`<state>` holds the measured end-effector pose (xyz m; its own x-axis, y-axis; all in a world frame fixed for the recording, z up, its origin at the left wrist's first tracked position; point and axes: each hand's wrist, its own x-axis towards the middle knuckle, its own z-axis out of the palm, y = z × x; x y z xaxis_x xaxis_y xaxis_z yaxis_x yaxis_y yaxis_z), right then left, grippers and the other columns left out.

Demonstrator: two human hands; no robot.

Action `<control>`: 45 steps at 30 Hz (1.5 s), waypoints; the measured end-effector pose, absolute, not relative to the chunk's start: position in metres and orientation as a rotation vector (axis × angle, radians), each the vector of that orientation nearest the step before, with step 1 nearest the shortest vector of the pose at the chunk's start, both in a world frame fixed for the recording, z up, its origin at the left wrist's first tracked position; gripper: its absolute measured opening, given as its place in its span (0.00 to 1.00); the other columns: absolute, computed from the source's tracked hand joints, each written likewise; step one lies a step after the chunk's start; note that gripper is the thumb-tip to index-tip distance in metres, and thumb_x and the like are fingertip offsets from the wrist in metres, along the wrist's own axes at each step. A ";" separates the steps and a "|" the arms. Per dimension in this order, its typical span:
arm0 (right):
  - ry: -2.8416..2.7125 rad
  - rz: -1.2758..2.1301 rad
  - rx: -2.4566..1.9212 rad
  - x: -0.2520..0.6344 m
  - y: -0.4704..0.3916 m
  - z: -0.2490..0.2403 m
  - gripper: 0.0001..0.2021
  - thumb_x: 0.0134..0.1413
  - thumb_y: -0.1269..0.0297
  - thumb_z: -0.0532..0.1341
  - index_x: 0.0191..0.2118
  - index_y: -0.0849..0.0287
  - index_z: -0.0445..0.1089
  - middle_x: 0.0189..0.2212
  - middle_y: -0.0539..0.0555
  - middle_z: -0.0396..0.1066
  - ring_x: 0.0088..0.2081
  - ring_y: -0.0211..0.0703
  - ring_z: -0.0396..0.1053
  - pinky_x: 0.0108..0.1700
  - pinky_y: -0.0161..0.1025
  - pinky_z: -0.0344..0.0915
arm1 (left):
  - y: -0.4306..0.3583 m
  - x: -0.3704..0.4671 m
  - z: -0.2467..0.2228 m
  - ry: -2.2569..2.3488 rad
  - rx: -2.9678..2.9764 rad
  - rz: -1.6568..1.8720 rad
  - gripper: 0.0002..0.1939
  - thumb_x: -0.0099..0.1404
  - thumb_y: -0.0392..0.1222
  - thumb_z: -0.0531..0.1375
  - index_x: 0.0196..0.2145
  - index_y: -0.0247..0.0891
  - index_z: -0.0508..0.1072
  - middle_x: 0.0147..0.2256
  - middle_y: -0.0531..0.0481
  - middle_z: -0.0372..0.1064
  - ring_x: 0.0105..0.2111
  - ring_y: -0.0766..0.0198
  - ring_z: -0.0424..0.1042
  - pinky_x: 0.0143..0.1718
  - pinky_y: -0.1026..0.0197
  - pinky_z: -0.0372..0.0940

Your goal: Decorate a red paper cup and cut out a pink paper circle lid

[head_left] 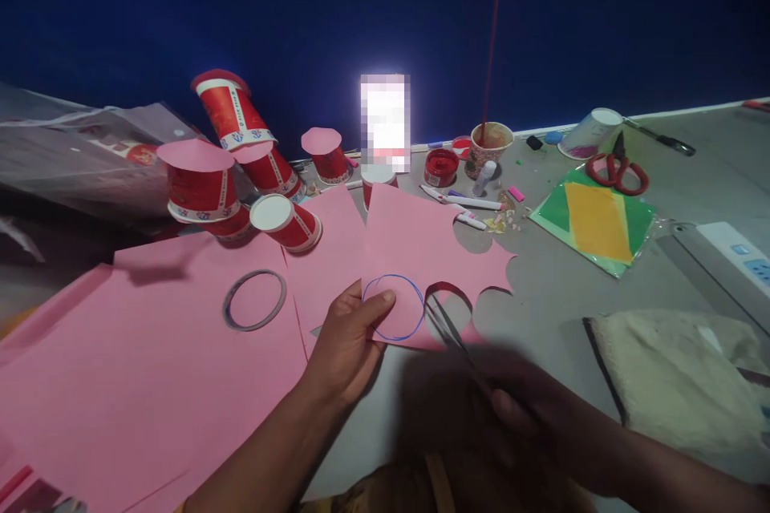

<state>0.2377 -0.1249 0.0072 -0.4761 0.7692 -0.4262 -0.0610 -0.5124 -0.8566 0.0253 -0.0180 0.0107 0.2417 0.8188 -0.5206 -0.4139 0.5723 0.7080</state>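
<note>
Pink paper sheet with scalloped cut-outs (415,232) is at the centre of the frame, its lower left pinched in the left hand (352,337), thumb on top and fingers underneath. Several rounds have been cut from its right and lower edges; one blue-outlined circle (409,321) beside the thumb remains uncut. The shadowed right hand (529,409) is closed around dark metal scissors (451,329), whose blades, slightly parted, reach the hole beside that circle.

Just left lies a thin grey ring (227,309) on larger pink sheets (150,369). At upper left, red-and-white paper cups (225,108) stand or lean together, some topped with pink discs (196,154); whether they hold anything cannot be seen.

Above right of centre, a small red tub (441,179) shows red contents, and a patterned paper cup (481,163) holds a thin red stick (490,56). Farther right, a clear plastic packet (545,216) contains green material.
</note>
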 end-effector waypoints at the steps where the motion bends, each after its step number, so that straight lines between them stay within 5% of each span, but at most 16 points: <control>1: -1.096 2.038 -1.158 0.236 -0.125 0.005 0.34 0.62 0.26 0.57 0.34 0.58 0.69 0.24 0.50 0.64 0.26 0.37 0.56 0.28 0.35 0.54 | -0.019 0.026 0.010 1.003 0.490 0.870 0.17 0.48 0.41 0.80 0.33 0.35 0.81 0.30 0.48 0.81 0.33 0.59 0.79 0.39 0.59 0.75; 11: -0.938 2.018 -1.246 0.223 -0.120 0.002 0.32 0.53 0.30 0.68 0.26 0.57 0.63 0.24 0.49 0.61 0.26 0.35 0.55 0.26 0.34 0.51 | -0.027 0.030 0.010 0.970 0.508 0.839 0.19 0.49 0.41 0.79 0.37 0.35 0.82 0.35 0.45 0.83 0.36 0.56 0.80 0.42 0.56 0.75; 19: -1.027 1.955 -1.241 0.222 -0.117 0.006 0.27 0.59 0.40 0.67 0.24 0.55 0.59 0.23 0.46 0.53 0.26 0.36 0.47 0.26 0.35 0.47 | -0.027 0.031 0.010 1.002 0.523 0.836 0.20 0.49 0.41 0.79 0.38 0.36 0.82 0.36 0.45 0.83 0.38 0.53 0.82 0.42 0.55 0.76; 24: -1.060 1.906 -1.236 0.221 -0.116 0.006 0.27 0.58 0.36 0.66 0.28 0.58 0.65 0.27 0.47 0.56 0.29 0.36 0.49 0.29 0.35 0.54 | -0.027 0.031 0.010 1.015 0.538 0.827 0.20 0.48 0.42 0.80 0.37 0.36 0.82 0.33 0.46 0.83 0.38 0.53 0.82 0.41 0.56 0.76; 34: -1.155 1.836 -1.244 0.221 -0.112 0.005 0.30 0.60 0.34 0.63 0.26 0.57 0.61 0.25 0.47 0.55 0.28 0.36 0.50 0.28 0.35 0.53 | -0.029 0.033 0.010 1.018 0.520 0.828 0.20 0.46 0.42 0.81 0.36 0.35 0.83 0.31 0.46 0.82 0.38 0.52 0.82 0.42 0.55 0.77; 45: -1.295 1.742 -1.404 0.224 -0.114 0.004 0.25 0.62 0.42 0.62 0.25 0.56 0.60 0.25 0.48 0.58 0.29 0.38 0.52 0.28 0.35 0.54 | -0.028 0.032 0.008 1.012 0.493 0.819 0.20 0.46 0.41 0.80 0.37 0.34 0.83 0.33 0.46 0.82 0.35 0.57 0.79 0.42 0.56 0.76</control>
